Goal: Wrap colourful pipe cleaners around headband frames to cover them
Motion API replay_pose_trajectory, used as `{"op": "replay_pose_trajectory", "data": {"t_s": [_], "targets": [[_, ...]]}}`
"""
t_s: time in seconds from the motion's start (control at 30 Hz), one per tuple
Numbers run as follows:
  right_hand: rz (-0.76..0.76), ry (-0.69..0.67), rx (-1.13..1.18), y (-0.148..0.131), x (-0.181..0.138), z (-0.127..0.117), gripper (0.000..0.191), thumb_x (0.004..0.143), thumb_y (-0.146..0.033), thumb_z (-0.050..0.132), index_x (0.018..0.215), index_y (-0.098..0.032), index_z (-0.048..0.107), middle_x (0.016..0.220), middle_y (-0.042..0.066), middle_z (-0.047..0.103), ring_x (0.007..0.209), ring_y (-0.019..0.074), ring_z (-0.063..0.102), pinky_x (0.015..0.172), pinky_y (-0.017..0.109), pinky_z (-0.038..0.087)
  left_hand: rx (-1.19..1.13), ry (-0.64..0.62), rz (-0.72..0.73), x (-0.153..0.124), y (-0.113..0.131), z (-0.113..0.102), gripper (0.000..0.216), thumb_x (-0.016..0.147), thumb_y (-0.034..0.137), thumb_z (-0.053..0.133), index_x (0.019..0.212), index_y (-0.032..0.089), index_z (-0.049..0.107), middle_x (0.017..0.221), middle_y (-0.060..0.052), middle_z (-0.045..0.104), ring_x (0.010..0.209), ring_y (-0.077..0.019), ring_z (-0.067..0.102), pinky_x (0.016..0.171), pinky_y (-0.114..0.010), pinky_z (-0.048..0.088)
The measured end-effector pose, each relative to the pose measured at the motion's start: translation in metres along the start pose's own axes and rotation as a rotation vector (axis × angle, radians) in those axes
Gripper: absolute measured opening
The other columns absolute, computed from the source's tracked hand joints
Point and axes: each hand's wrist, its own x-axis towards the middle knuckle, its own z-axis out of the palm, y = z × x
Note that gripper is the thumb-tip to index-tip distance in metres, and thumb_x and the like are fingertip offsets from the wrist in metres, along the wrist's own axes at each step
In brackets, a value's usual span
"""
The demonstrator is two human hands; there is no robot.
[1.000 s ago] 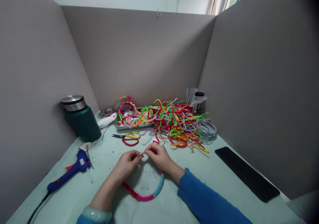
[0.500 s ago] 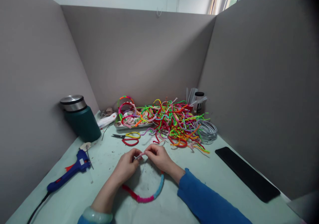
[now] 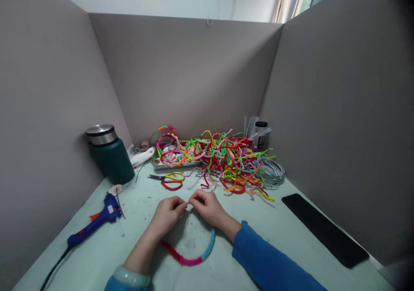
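One fuzzy multicoloured hoop, lower centre of frame; judged light, soft-skinned and bendable, best held by a gentle pinch; left hand and right hand pinched close together, apparently on its pink upper stretch.

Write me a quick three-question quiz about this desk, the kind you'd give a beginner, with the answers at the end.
1. Multiple choice: which of these lies to the right of the right hand?
A) black strip
B) glue gun
C) green bottle

2. Fill the gap: the scissors have one yellow handle and one ____ handle.

3. True or false: the left hand is pinching with its fingertips close to the right hand's, and the colourful band curves below them in the picture.

Key: 1. A; 2. red; 3. True.
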Motion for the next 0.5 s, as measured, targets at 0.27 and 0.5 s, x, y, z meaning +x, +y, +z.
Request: {"op": "replay_pose_trajectory", "data": {"t_s": [0.27,0.5], "targets": [[0.000,0.008,0.025,0.0015,0.0001,0.0001,0.010,0.080,-0.018,0.055,0.071,-0.016,0.061,0.061,-0.003,0.055,0.058,0.0096,0.049,0.054,0.019,0.035,0.014,-0.007,0.007,-0.0014,0.0028,-0.0008,0.035,0.076,0.045,0.048,0.058,0.016,0.055,0.054,0.001,0.051,0.055,-0.0134,0.044,0.052,-0.023,0.030],[0.033,0.022,0.073,0.0000,0.0018,-0.0014,0.010,0.079,-0.019,0.055,0.072,-0.016,0.061,0.061,-0.003,0.054,0.057,0.0099,0.048,0.052,0.020,0.034,-0.093,-0.121,0.120,-0.0037,-0.0012,-0.0038,0.022,0.074,0.036,0.051,0.074,0.015,0.058,0.060,0.003,0.049,0.055,-0.0108,0.039,0.051,-0.021,0.029]]}}
